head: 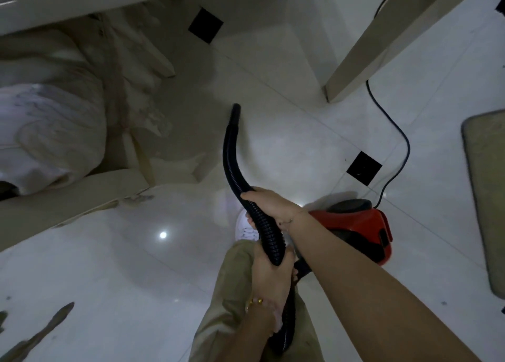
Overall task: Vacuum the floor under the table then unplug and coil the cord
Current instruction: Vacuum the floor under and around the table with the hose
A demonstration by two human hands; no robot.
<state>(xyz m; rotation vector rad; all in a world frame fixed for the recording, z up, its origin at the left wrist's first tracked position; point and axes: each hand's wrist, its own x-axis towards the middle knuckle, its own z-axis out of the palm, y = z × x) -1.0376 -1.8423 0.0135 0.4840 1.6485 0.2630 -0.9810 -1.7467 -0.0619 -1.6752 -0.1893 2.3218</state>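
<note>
A black ribbed vacuum hose (232,154) curves up from my hands to its nozzle tip over the white tiled floor (273,143) under the table. My right hand (270,206) grips the hose from the right. Below it, my left hand (269,277) grips the hose lower down, near my knee. The red and black vacuum body (355,227) sits on the floor just right of my hands. Its black power cord (393,126) runs from the vacuum's back up past a table leg (363,58) and out of view at the top.
A carved cream chair with a pale cushion (52,132) stands at the left. A grey mat (486,197) lies at the right edge. Black inset tiles (205,25) mark the floor. My white shoe (246,225) and khaki trouser leg are under the hose.
</note>
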